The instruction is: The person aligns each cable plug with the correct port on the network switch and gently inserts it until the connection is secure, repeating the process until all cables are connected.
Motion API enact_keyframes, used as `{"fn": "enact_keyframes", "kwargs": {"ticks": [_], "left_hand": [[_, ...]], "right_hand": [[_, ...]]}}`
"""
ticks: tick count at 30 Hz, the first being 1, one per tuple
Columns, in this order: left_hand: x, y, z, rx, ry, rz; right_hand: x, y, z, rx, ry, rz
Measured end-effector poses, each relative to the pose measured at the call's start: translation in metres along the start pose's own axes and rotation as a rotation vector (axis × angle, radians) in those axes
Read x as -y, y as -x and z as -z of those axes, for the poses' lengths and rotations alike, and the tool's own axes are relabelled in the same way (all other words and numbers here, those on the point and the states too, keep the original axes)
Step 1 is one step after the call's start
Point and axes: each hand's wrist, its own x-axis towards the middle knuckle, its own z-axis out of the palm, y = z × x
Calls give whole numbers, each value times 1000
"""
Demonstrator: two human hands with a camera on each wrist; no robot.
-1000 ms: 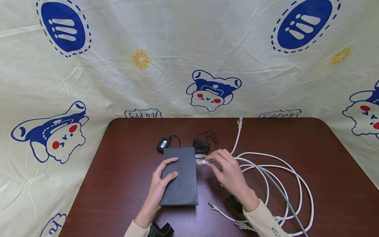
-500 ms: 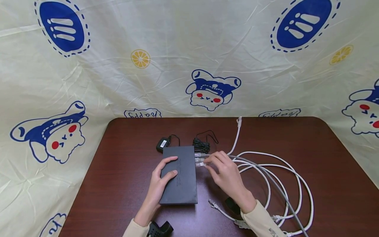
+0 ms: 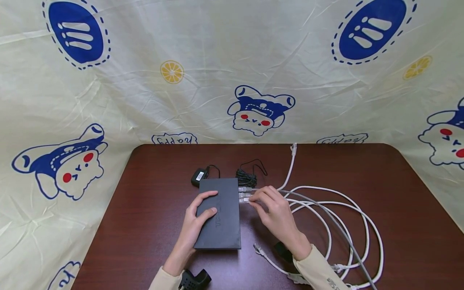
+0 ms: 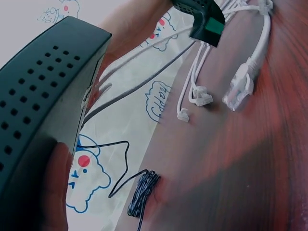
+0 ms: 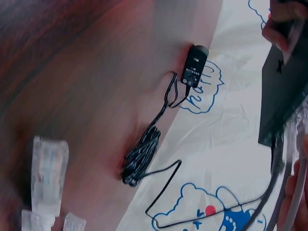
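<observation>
A dark grey network switch (image 3: 221, 229) is held by my left hand (image 3: 190, 229), thumb and a finger on its top face. In the left wrist view, rows of vent holes show on the switch (image 4: 38, 91). At its right side my right hand (image 3: 279, 213) pinches a white Ethernet cable by its clear plug (image 3: 245, 200), which is against the port edge. Whether this plug is fully seated cannot be seen. Just beyond it, a grey Ethernet cable's plug (image 3: 245, 189) sits at the same side. A thin black cord also runs from the switch in the wrist views.
Behind the switch lie a black power adapter (image 3: 200, 176) and its bundled cord (image 3: 246, 177). White cable loops (image 3: 366, 225) spread to the right. Loose plugs lie at the near side (image 3: 259, 249) and far edge (image 3: 293, 149). A patterned cloth (image 3: 203, 100) hangs behind the table.
My right hand has shifted slightly left and nearer me with the white cable's plug, along the switch's port side. The switch has moved very slightly. My left hand keeps its grip.
</observation>
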Motion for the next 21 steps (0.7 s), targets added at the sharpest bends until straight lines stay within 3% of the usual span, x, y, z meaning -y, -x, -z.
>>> {"fn": "enact_keyframes", "kwargs": {"ticks": [11, 21], "left_hand": [[-3, 0, 2, 11, 15, 5], [-3, 0, 4, 37, 25, 23]], "right_hand": [[0, 1, 0, 30, 10, 40], [-1, 2, -1, -20, 51, 49]]}}
